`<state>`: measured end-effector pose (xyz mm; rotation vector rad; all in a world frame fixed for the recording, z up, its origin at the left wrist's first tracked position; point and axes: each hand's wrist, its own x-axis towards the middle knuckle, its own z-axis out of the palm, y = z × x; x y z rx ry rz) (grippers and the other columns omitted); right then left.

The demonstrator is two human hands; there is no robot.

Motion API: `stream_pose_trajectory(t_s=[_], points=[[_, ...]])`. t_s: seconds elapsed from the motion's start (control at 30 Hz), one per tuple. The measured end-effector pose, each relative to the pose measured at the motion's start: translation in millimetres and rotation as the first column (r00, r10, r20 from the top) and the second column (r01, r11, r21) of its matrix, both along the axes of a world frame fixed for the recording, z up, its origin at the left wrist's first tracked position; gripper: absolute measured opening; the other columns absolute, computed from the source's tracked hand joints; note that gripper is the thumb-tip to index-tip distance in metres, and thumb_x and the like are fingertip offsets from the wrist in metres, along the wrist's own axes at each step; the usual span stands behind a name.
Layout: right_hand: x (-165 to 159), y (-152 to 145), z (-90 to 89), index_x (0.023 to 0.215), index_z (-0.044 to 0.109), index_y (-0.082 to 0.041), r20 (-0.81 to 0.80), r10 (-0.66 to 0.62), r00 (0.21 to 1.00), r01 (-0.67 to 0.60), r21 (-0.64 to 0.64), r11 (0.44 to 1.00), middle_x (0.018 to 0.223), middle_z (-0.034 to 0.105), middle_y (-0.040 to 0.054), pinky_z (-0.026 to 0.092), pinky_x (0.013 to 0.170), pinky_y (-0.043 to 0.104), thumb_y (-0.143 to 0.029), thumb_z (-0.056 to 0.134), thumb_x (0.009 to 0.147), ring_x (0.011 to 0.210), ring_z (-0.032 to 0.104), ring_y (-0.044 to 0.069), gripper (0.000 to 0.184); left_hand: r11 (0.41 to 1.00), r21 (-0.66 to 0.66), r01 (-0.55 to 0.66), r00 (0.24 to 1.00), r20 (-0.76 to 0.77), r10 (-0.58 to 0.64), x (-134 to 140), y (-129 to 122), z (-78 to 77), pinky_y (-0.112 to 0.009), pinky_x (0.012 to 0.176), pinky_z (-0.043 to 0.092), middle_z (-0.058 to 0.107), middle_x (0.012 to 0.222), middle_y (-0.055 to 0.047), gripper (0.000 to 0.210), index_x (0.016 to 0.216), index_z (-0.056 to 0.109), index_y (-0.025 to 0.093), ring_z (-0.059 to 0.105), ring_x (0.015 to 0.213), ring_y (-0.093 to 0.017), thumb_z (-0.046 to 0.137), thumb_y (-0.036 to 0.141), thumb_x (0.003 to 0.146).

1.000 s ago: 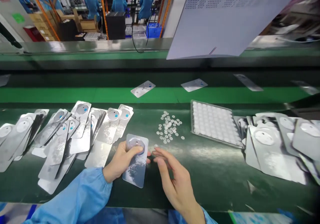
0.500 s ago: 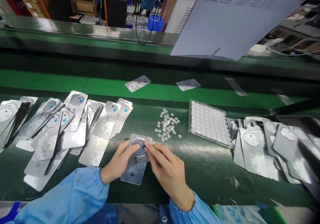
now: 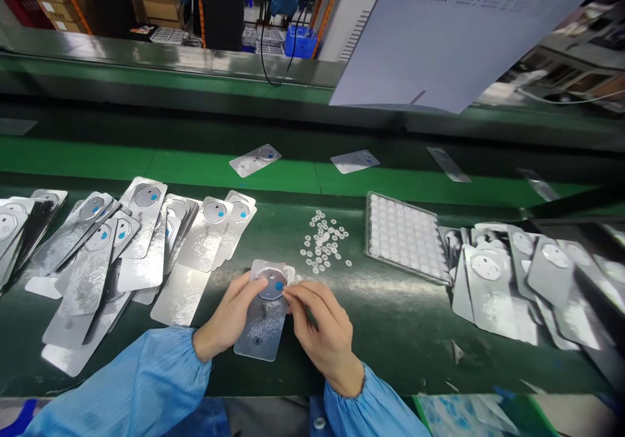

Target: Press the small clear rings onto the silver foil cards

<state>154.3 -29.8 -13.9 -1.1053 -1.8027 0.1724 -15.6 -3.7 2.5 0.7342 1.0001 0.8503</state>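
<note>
A silvery rounded-corner plate [image 3: 260, 330] with a round recess and a blue dot lies before me, tilted slightly. My left hand [image 3: 229, 316] grips its upper left side, thumb over the face near the recess. At the right edge, just beside the blue dot, the fingertips of my right hand [image 3: 322, 333] are pinched together; what is between them, if anything, is too small to make out. Small white rings [image 3: 322, 245] are scattered beyond my right hand. To their right is a clear tray [image 3: 367, 228] filled with rows of white pieces.
Overlapping plates with blue dots [image 3: 92, 281] pile up at left. More plates [image 3: 493, 294] are heaped at right. Several plates, including one [image 3: 256, 161], lie on the green conveyor belt [image 3: 190, 163] behind. A white sheet [image 3: 410, 53] hangs overhead; a green bin [image 3: 534, 417] stands below the table edge.
My right fingertips have shifted off the blue dot to the plate's right edge, so the dot shows more fully. The plates on the belt appear further left.
</note>
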Motion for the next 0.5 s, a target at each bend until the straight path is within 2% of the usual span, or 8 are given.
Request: stream_pose_trajectory(t_s=[0.07,0.17,0.33,0.4,0.5], points=[[0.4,1.3,-0.8,0.122,0.067,-0.021,0.054,-0.016,0.998,0.017,-0.023,1.000,0.100,0.073,0.0092,0.060,0.072,0.032,-0.006,0.064,0.100,0.085,0.072,0.021,0.027,0.998,0.055,0.032,0.999,-0.007,-0.032,0.5,-0.7,2.4,-0.033,0.114,0.042,0.075,0.128,-0.005,0.035,0.121,0.078,0.020,0.062,0.128,-0.027,0.063,0.037,0.095],[-0.7,3.4,0.3,0.122,0.067,-0.020,0.115,-0.027,0.993,0.031,-0.034,0.999,0.100,0.074,0.0083,0.061,0.076,0.032,-0.007,0.062,0.102,0.086,0.072,0.020,0.025,0.993,0.099,0.063,0.998,-0.030,-0.060,0.8,-1.8,3.0,-0.032,0.115,0.042,0.072,0.135,-0.004,0.037,0.128,0.075,0.022,0.061,0.131,-0.026,0.060,0.037,0.098],[-3.2,5.6,2.4,0.111,0.068,-0.019,0.203,-0.089,0.975,0.096,-0.024,0.995,0.097,0.074,0.0076,0.057,0.068,0.027,-0.007,0.054,0.104,0.082,0.072,0.017,0.019,0.992,0.108,0.070,0.997,-0.039,-0.066,0.9,-3.1,1.7,-0.032,0.116,0.042,0.071,0.138,-0.004,0.039,0.130,0.074,0.021,0.060,0.134,-0.027,0.061,0.039,0.099],[-2.7,5.0,1.2,0.106,0.066,-0.019,0.200,-0.081,0.977,0.083,-0.001,0.997,0.092,0.072,0.0070,0.055,0.063,0.026,-0.006,0.052,0.104,0.077,0.070,0.016,0.020,0.996,0.080,0.047,0.999,-0.023,-0.045,1.4,-2.8,3.6,-0.032,0.116,0.043,0.072,0.136,-0.005,0.039,0.128,0.075,0.020,0.061,0.133,-0.027,0.064,0.039,0.097],[-0.1,1.5,-2.7,0.098,0.064,-0.019,0.046,0.006,0.999,-0.013,0.150,0.989,0.084,0.068,0.0047,0.056,0.062,0.029,0.000,0.051,0.100,0.072,0.066,0.017,0.023,0.996,-0.085,0.014,0.998,0.070,-0.008,2.2,-1.6,7.8,-0.036,0.106,0.052,0.078,0.123,-0.009,0.049,0.134,0.070,0.018,0.070,0.120,-0.030,0.068,0.042,0.092]])
